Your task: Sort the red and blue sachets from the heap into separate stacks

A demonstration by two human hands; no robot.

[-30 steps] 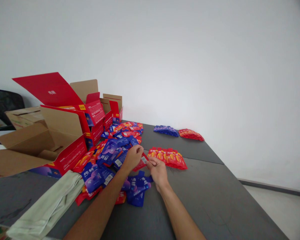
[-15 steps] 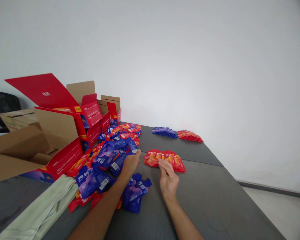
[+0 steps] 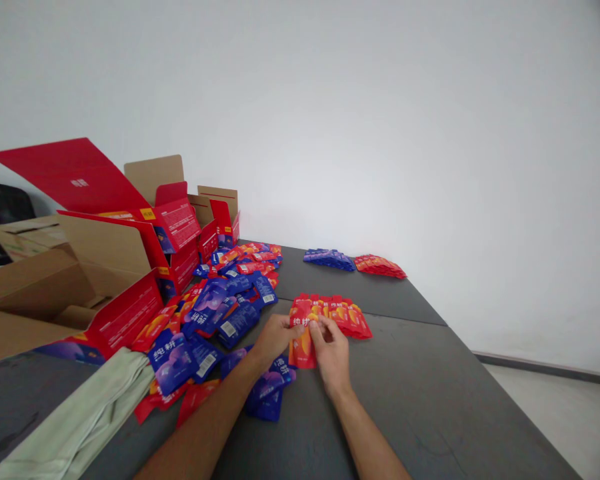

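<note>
Through the head camera I have the left hand (image 3: 274, 339) and right hand (image 3: 333, 350) pinching one red pouch (image 3: 301, 355) in their fingers, printed front showing, over the table (image 3: 410, 380) at the left end of a fanned row (image 3: 349, 318) of similar pouches.

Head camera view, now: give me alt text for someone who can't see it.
Two hands hold a red pouch at a dark table, next to a row of overlapping red pouches. To the left are a heap of mixed blue and red pouches and open red boxes; farther back lie a blue row and a red row.
</note>
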